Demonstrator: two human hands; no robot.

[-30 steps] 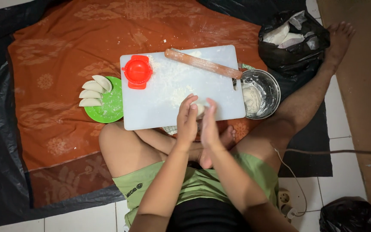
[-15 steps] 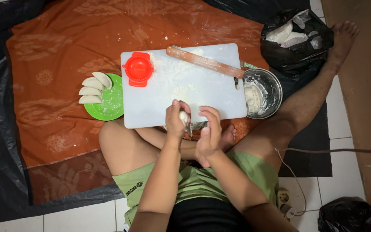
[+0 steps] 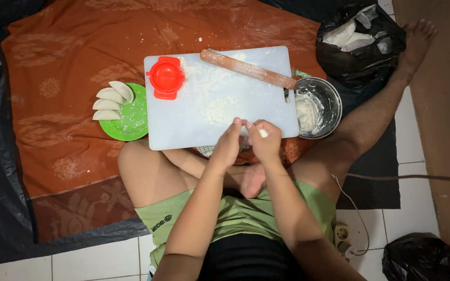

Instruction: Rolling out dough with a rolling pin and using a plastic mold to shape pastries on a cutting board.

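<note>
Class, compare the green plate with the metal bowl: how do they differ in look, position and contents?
The green plate is flat, bright plastic-looking green, and lies left of the white cutting board; the metal bowl is deep, shiny, and sits at the board's right. The plate carries four folded crescent dumplings; the bowl holds a lump of dough. Both are round and flour-dusted.

Soft, even indoor light falls from above, and shadows stay faint. The white cutting board [image 3: 204,109] shows brightest, without glare. Focus is sharp around the board; the dark sheet beyond it loses detail.
</note>
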